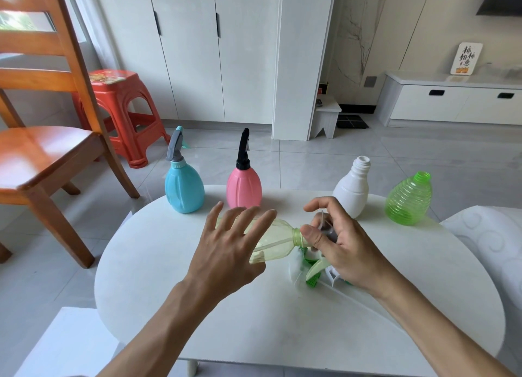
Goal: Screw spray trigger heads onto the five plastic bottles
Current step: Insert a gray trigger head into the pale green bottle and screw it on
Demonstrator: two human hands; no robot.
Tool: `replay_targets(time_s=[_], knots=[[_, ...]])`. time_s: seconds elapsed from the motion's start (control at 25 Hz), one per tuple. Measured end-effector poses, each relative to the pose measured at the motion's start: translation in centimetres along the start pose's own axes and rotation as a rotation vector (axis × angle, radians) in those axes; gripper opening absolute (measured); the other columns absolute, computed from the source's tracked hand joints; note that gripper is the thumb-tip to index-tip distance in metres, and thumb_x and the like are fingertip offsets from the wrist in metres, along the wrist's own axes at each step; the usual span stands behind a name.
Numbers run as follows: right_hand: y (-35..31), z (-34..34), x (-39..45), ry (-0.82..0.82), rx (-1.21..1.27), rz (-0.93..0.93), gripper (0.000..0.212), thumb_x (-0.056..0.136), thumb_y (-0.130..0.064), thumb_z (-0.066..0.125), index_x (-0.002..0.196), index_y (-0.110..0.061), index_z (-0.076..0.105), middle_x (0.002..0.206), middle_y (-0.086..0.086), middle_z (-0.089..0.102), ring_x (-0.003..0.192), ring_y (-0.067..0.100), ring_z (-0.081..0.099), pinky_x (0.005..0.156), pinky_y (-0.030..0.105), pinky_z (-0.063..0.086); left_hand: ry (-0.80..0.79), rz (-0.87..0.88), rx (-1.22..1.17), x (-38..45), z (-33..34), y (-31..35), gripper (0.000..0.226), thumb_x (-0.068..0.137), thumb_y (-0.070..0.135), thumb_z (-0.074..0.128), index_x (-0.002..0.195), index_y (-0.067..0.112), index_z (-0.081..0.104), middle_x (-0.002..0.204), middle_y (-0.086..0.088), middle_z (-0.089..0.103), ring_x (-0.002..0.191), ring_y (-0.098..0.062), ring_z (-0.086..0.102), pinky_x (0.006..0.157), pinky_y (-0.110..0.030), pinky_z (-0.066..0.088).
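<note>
Yellow bottle [271,242] lying sideways above the counter [158,266], neck toward the right hand [339,246]. Right grip curled round a grey trigger head [329,229] at the bottle's neck, thumb beside the green collar. Left hand [228,252] over the bottle's body, fingers spread and straight; grip wide. Just below the right grip, loose green and white trigger heads [316,272] on the counter. Beyond the left grip, blue bottle [184,190] and pink bottle [244,189], upright, heads on. Beyond the right grip, white bottle [353,191] and green bottle [409,200], upright, necks bare.
</note>
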State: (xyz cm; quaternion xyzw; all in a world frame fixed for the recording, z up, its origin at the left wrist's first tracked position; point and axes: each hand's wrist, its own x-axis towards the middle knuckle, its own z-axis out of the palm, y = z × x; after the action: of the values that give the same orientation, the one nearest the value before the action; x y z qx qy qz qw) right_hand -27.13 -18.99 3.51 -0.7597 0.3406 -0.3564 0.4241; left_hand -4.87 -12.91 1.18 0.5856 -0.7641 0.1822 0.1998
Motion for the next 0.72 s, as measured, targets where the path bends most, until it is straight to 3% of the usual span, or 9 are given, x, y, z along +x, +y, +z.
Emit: replay_targets(time_s=[0.08, 0.2, 0.32, 0.4, 0.52, 0.72], knots=[[0.31, 0.44, -0.01, -0.005, -0.04, 0.016, 0.027, 0.086, -0.052, 0.059, 0.106, -0.037, 0.051, 0.074, -0.012, 0.055, 0.068, 0.01, 0.059, 0.074, 0.054, 0.054, -0.012, 0.004, 0.014, -0.09, 0.04, 0.05, 0.092, 0.05, 0.035, 0.089, 0.135, 0.019, 0.057, 0.128, -0.007, 0.065, 0.112, -0.033, 0.063, 0.104, -0.06, 0.042], [0.32, 0.35, 0.16, -0.045, 0.07, 0.009, 0.036, 0.079, -0.04, 0.071, 0.11, -0.036, 0.052, 0.087, -0.015, 0.055, 0.077, 0.01, 0.056, 0.075, 0.046, 0.052, -0.012, -0.006, 0.012, -0.08, -0.02, -0.03, 0.093, 0.051, 0.035, 0.089, 0.136, 0.02, 0.055, 0.128, -0.007, 0.065, 0.112, -0.032, 0.063, 0.104, -0.06, 0.041], [0.27, 0.17, 0.29, -0.033, 0.002, -0.021, 0.031, 0.081, -0.048, 0.068, 0.106, -0.041, 0.051, 0.076, -0.014, 0.056, 0.067, 0.006, 0.058, 0.065, 0.035, 0.051, -0.009, 0.007, 0.025, -0.2, 0.11, 0.02, 0.097, 0.051, 0.037, 0.088, 0.138, 0.022, 0.046, 0.129, -0.007, 0.064, 0.113, -0.033, 0.063, 0.105, -0.06, 0.04], [0.44, 0.4, 0.26, -0.024, -0.035, -0.003, 0.029, 0.082, -0.055, 0.064, 0.105, -0.043, 0.05, 0.072, -0.012, 0.056, 0.064, 0.009, 0.058, 0.067, 0.044, 0.051, -0.018, 0.017, 0.041, -0.31, 0.23, -0.07, 0.098, 0.051, 0.038, 0.089, 0.138, 0.023, 0.047, 0.13, -0.008, 0.064, 0.114, -0.034, 0.062, 0.105, -0.061, 0.039], [0.56, 0.31, 0.35, -0.057, -0.028, 0.009, 0.039, 0.078, -0.044, 0.07, 0.111, -0.041, 0.05, 0.084, -0.011, 0.057, 0.074, 0.014, 0.058, 0.073, 0.043, 0.051, -0.047, 0.009, 0.068, -0.27, 0.21, 0.02, 0.104, 0.051, 0.041, 0.09, 0.143, 0.023, 0.044, 0.139, -0.011, 0.059, 0.123, -0.036, 0.058, 0.106, -0.062, 0.036], [0.32, 0.06, 0.22, -0.074, -0.096, 0.049, 0.024, 0.086, -0.056, 0.056, 0.102, -0.038, 0.05, 0.065, -0.01, 0.058, 0.056, 0.008, 0.057, 0.056, 0.032, 0.05, -0.052, 0.029, 0.084, -0.27, 0.14, 0.48, 0.115, 0.052, 0.042, 0.089, 0.15, 0.024, 0.031, 0.153, -0.012, 0.043, 0.138, -0.04, 0.042, 0.107, -0.064, 0.036]])
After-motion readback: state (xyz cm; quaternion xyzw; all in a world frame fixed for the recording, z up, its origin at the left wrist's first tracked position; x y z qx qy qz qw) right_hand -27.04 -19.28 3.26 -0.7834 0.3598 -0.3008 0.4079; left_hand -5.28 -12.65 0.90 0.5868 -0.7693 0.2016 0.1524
